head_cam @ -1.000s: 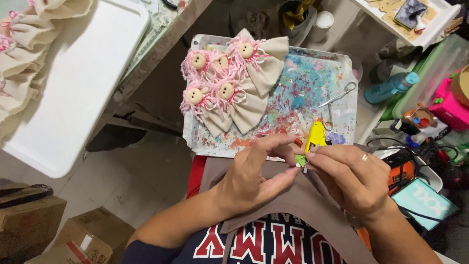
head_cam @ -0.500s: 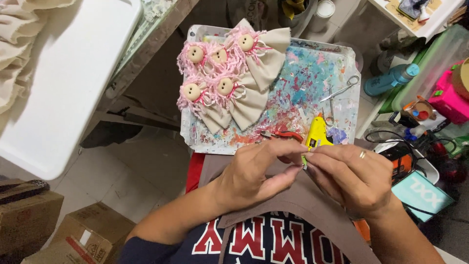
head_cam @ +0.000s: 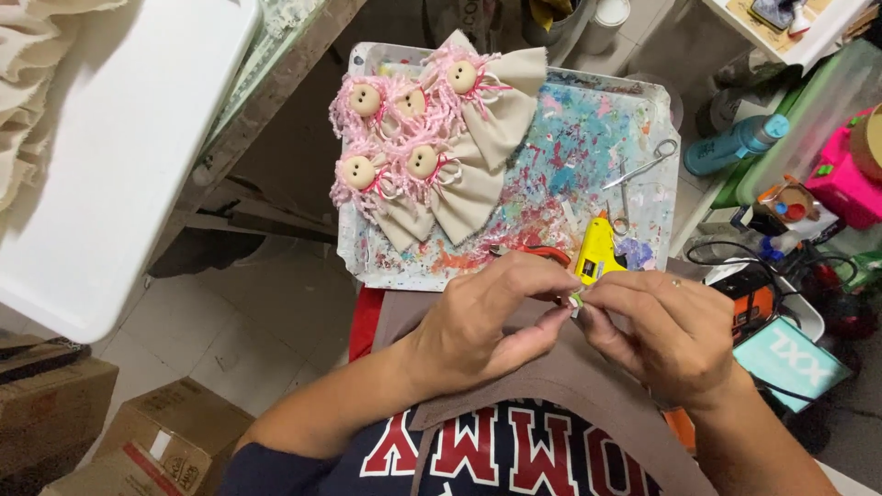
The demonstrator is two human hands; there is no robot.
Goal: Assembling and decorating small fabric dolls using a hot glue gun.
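My left hand (head_cam: pixel 496 317) and my right hand (head_cam: pixel 666 331) meet fingertip to fingertip over a brown apron (head_cam: pixel 570 386) on my lap, pinching a tiny green and white piece (head_cam: pixel 575 299) between them. Just beyond my fingers lies a yellow glue gun (head_cam: pixel 597 248) on a paint-splattered tray (head_cam: pixel 588 129). Several small dolls (head_cam: pixel 423 152) with pink yarn hair, button faces and beige cloth dresses lie on the tray's left half. Small silver scissors (head_cam: pixel 634 174) rest on the tray's right side.
A white folding table (head_cam: pixel 119 156) stands at the left with beige cloth on its corner. Cardboard boxes (head_cam: pixel 138 441) sit on the tiled floor at lower left. Clutter at the right includes a teal bottle (head_cam: pixel 730 142), a pink box (head_cam: pixel 845 174) and cables.
Both hands stay together on the small piece, with the fingers shifting slightly. The view has drifted a little, so the tray sits higher in the picture.
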